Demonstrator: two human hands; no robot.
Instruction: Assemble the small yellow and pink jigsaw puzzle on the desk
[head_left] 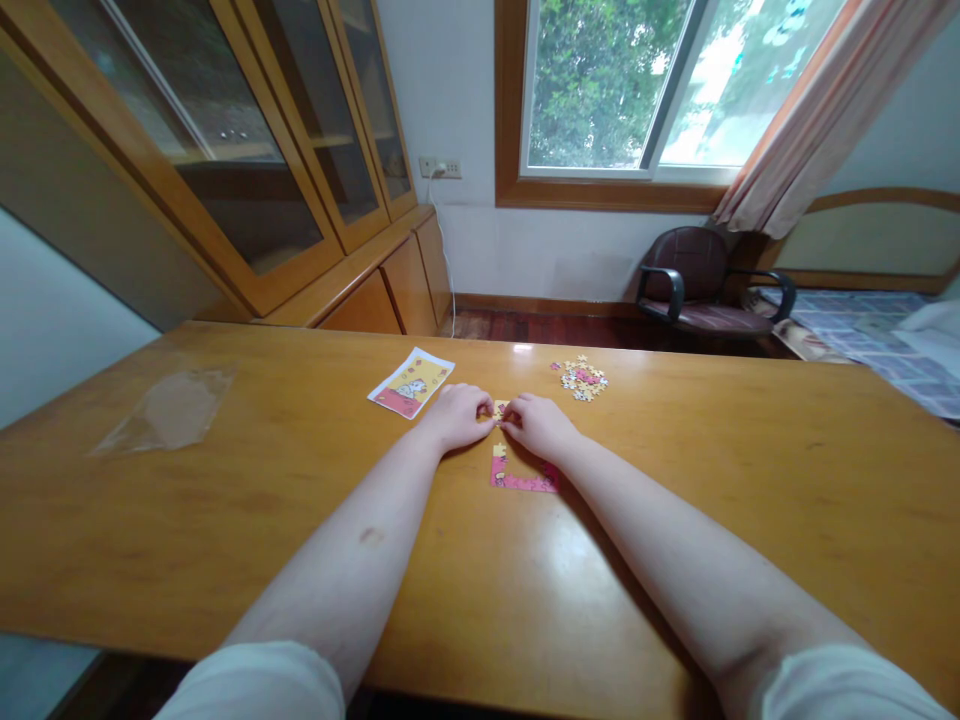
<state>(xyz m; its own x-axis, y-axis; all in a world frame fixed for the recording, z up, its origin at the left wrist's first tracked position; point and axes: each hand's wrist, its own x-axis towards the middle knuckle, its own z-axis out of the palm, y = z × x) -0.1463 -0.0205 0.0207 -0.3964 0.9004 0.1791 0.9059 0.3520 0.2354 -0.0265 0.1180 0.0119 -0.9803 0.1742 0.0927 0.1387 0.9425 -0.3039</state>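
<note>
On the wooden table (225, 520) my left hand (457, 415) and my right hand (538, 424) meet at the centre, fingers curled together over small yellow puzzle pieces (499, 409). Both hands pinch or press these pieces where their fingertips touch. Just below the hands lies a partly joined strip of puzzle (517, 478), pink and yellow, forming an L-shaped corner; my right wrist covers part of it. A pile of loose puzzle pieces (583, 378) sits a short way to the right and further back.
A picture card (411, 382) with a yellow and red cartoon lies to the left of my hands. A clear plastic bag (169, 408) rests at the table's far left. Beyond the table stand a dark armchair (701, 280), wooden cabinets (300, 180) and a window.
</note>
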